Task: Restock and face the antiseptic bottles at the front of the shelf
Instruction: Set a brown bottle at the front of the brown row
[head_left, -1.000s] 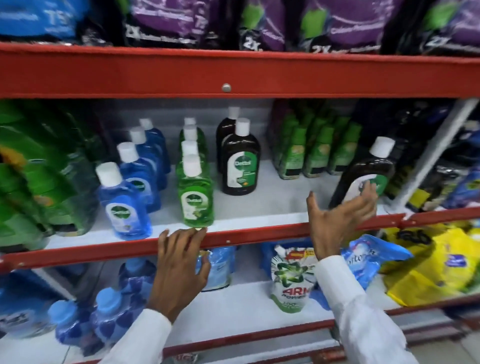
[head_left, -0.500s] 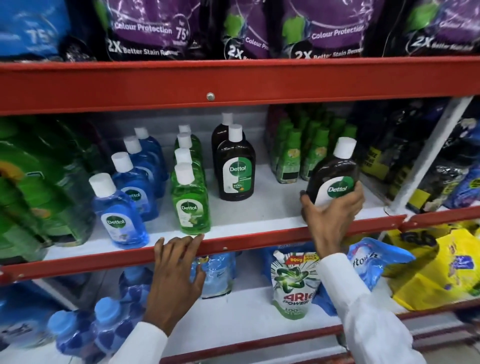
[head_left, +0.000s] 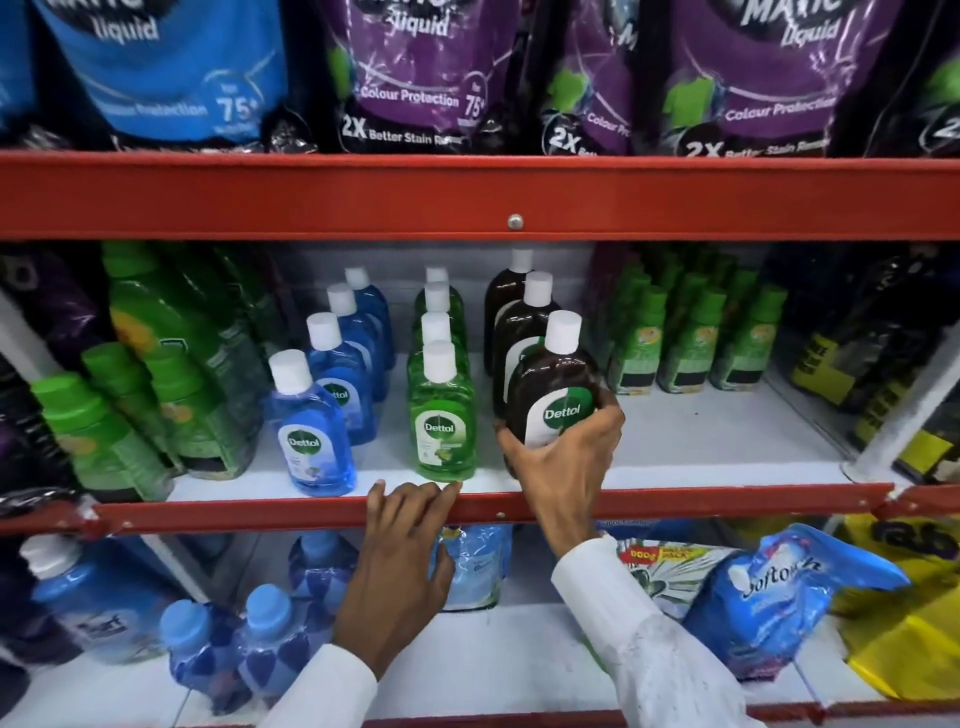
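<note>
Three rows of antiseptic bottles with white caps stand on the white middle shelf (head_left: 701, 441). A blue row (head_left: 317, 441) is on the left, a green row (head_left: 441, 421) in the centre, a brown row (head_left: 519, 338) on the right. My right hand (head_left: 566, 457) grips the lower half of a brown bottle (head_left: 558, 384) at the front of the brown row, label facing me. My left hand (head_left: 400, 551) rests with spread fingertips on the red shelf lip (head_left: 727, 501), just below the front green bottle.
Green cleaner bottles (head_left: 150, 415) crowd the left of the shelf and smaller green ones (head_left: 691, 348) stand at the right. Purple detergent pouches (head_left: 415, 73) fill the shelf above. Blue bottles (head_left: 234, 644) and refill pouches (head_left: 779, 597) lie on the shelf below. A white upright (head_left: 893, 415) stands at the right.
My right hand has carried the brown bottle leftward from the shelf's right side to the front of the brown row. My left hand stays on the red lip.
</note>
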